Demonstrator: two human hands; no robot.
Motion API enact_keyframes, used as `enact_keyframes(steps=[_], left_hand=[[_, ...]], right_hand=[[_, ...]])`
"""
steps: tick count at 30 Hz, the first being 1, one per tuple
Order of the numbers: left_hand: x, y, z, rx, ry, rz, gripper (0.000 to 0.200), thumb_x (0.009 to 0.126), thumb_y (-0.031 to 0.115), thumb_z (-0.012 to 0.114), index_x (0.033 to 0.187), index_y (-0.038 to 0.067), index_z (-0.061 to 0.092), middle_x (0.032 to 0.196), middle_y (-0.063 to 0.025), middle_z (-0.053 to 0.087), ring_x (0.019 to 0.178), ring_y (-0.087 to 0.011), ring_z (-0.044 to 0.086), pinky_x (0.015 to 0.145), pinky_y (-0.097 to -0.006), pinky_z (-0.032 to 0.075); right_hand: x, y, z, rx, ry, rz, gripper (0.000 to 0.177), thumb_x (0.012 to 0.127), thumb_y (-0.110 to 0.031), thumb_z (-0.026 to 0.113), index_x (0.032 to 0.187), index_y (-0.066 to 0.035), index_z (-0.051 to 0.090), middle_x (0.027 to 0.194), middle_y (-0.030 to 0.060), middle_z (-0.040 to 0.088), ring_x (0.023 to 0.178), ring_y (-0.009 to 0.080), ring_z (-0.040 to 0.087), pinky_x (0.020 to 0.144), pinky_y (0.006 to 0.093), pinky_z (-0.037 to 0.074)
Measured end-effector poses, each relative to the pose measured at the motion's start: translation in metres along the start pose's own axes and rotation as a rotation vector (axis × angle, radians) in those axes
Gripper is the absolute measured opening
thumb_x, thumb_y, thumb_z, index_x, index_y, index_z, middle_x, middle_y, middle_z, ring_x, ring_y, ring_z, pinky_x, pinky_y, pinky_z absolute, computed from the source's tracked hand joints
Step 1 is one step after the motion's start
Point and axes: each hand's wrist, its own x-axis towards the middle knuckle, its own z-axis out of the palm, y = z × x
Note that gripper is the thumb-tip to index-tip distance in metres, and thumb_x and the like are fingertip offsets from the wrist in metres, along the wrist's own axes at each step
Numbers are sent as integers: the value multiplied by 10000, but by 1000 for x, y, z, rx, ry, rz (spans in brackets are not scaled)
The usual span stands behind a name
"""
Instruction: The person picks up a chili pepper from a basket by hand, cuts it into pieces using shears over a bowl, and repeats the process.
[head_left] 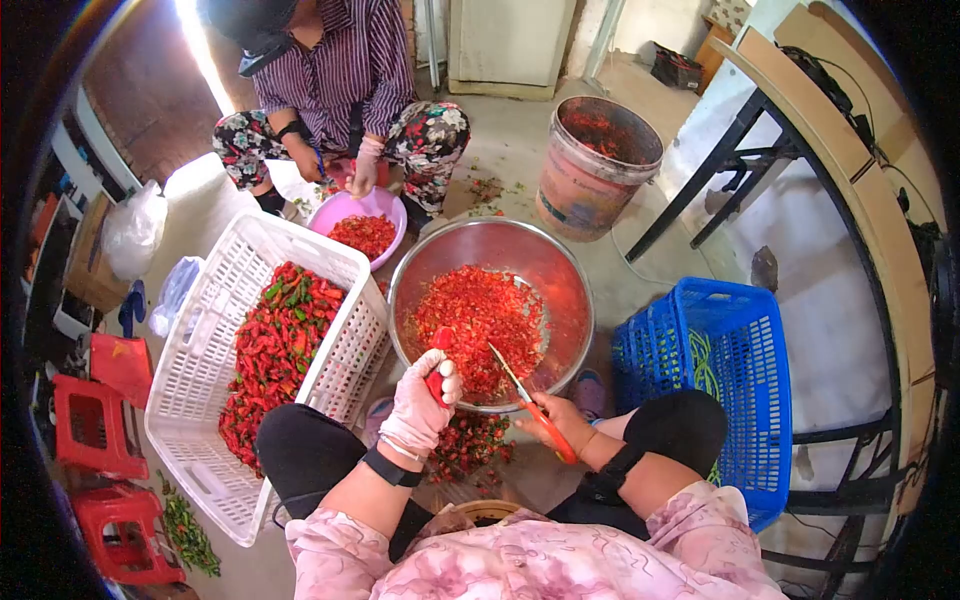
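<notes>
My left hand (421, 400), in a thin whitish glove, is closed around red peppers (437, 384) at the near left rim of a large metal bowl (570, 290). Chopped red pepper (480, 320) covers much of the bowl's bottom. My bare right hand (555, 422) grips red-handled scissors (520, 388), whose blades point up and left over the bowl, to the right of the left hand. On the floor below the bowl lie pepper tops and scraps (470, 445). A white crate (205, 440) with whole red and some green peppers (285, 350) stands to the left.
Opposite, a person (340, 110) leans over a purple bowl (398, 215) of chopped pepper. A stained bucket (590, 195) stands behind the metal bowl. At right are a blue basket (755, 400) and a table (840, 190); at left, red stools (120, 530).
</notes>
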Motion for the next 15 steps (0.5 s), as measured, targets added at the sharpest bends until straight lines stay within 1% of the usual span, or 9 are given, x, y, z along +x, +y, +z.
enact_keyframes(steps=[1, 3, 4, 5, 7, 9, 11, 12, 15], left_hand=[[1, 0, -2, -5, -1, 4, 191, 841, 210, 464, 712, 70, 483, 582, -36, 462, 446, -153, 407, 396, -247, 332], [4, -3, -2, -61, 65, 26, 183, 840, 200, 458, 713, 70, 481, 592, -37, 469, 455, -151, 411, 401, -243, 334], [3, -2, -1, -61, 61, 24, 180, 838, 199, 456, 713, 72, 482, 603, -34, 474, 463, -151, 417, 404, -244, 336], [1, -2, 1, -58, 61, 23, 180, 838, 199, 456, 713, 72, 482, 603, -34, 474, 463, -151, 417, 404, -244, 336], [-1, -2, 6, -46, 124, 121, 155, 842, 177, 448, 729, 75, 473, 608, -29, 470, 455, -144, 405, 387, -240, 337], [0, 0, 1, -25, 143, 175, 147, 844, 180, 451, 741, 76, 475, 614, -28, 474, 458, -144, 410, 394, -241, 342], [0, 0, 0, 1, 160, 224, 140, 845, 182, 454, 753, 78, 476, 620, -27, 478, 461, -144, 414, 401, -241, 346], [-1, -3, 2, 65, 153, 224, 139, 846, 183, 459, 757, 78, 477, 621, -28, 480, 462, -144, 419, 406, -241, 349], [-1, -14, 4, 238, 90, 226, 113, 834, 195, 515, 797, 88, 508, 635, -21, 523, 476, -130, 460, 396, -244, 354]], right_hand=[[-3, 2, -5, -3, -5, -1, 407, 714, -181, 699, 1047, -35, 514, 750, 37, 580, 639, 111, 572, 552, 241, 455], [-8, -8, -24, 229, -219, 271, 446, 692, -161, 704, 1069, -30, 504, 746, 32, 577, 638, 131, 574, 565, 254, 457], [-7, -9, -30, 455, -430, 523, 440, 721, -73, 646, 1125, -30, 477, 749, 2, 519, 706, 78, 508, 640, 235, 431], [-9, -4, -26, 458, -428, 522, 440, 721, -73, 646, 1125, -30, 477, 749, 2, 519, 706, 78, 508, 640, 235, 431], [-12, 15, -15, 285, -618, 304, 447, 705, -59, 653, 1116, -38, 477, 752, 3, 527, 697, 83, 532, 631, 243, 442], [-13, 15, -15, 240, -593, 249, 461, 704, -70, 661, 1123, -45, 470, 743, 2, 519, 686, 84, 530, 626, 247, 444], [-8, -6, -24, 302, -409, 417, 457, 713, -74, 655, 1128, -42, 466, 754, 3, 491, 677, 79, 500, 639, 242, 433], [-5, -7, -24, 310, -313, 265, 489, 735, -136, 666, 1158, -40, 439, 791, 13, 474, 701, 82, 481, 644, 239, 424], [1, -17, -27, 217, -167, 78, 554, 753, -225, 672, 1193, -45, 389, 845, 21, 473, 748, 94, 478, 669, 241, 424]])
